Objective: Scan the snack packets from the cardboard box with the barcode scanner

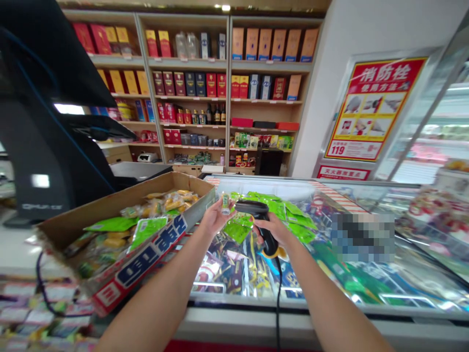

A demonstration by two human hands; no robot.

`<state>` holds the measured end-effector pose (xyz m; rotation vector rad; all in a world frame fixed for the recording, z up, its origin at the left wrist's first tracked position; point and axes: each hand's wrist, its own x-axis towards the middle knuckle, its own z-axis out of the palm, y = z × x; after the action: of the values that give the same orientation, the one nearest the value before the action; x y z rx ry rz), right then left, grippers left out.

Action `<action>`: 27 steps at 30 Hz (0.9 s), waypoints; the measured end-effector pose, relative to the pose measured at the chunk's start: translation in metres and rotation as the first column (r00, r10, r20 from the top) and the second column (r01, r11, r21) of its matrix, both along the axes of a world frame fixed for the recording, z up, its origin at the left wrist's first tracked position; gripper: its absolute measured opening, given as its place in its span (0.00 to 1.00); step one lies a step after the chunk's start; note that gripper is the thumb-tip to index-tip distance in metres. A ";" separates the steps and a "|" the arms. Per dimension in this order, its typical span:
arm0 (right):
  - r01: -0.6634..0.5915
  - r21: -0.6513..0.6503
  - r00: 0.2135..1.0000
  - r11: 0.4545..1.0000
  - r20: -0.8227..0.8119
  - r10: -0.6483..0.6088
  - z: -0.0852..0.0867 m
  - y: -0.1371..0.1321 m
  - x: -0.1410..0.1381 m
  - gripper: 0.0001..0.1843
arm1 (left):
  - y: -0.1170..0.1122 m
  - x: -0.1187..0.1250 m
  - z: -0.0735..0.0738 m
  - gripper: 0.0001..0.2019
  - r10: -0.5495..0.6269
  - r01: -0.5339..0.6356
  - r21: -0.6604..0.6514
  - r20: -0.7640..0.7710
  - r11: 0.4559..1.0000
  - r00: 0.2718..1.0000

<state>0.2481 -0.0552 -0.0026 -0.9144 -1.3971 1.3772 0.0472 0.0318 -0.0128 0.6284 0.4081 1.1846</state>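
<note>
My left hand [214,217] pinches a small green-and-white packet [224,203] and holds it up over the glass-topped freezer [330,288]. My right hand [273,231] is wrapped round the handle of a black barcode scanner [258,215] with a yellow band. The scanner's head points left at the packet, a few centimetres from it. The scanner's black cable [277,298] hangs down toward me. Both hands are closed on what they hold.
A shallow cardboard box [146,256] of green and yellow snack packs sits to the left. Behind it stands a black till screen [40,146]. Shelves of boxed bottles [205,83] line the back wall. A red fire notice [373,110] hangs on the right.
</note>
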 end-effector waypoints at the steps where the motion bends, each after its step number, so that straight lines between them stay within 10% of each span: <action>1: 0.004 -0.002 1.000 1.000 -0.002 -0.004 -0.001 0.000 0.001 0.19 | 0.000 0.000 -0.001 0.05 0.047 -0.046 0.033 -0.028 0.998 0.999; 8: 0.015 0.016 1.000 1.000 0.020 -0.016 -0.004 0.003 0.004 0.19 | 0.004 0.006 -0.008 0.22 0.342 -0.267 0.271 -0.280 0.925 0.897; 27: 0.004 0.075 0.977 0.997 0.213 -0.020 0.002 -0.004 0.006 0.14 | 0.021 0.006 -0.027 0.25 0.304 -0.224 0.295 -0.260 0.929 0.917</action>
<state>0.2541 -0.0590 -0.0008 -1.0441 -1.5905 1.2374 0.0536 0.0529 -0.0394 1.0141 0.6176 1.4212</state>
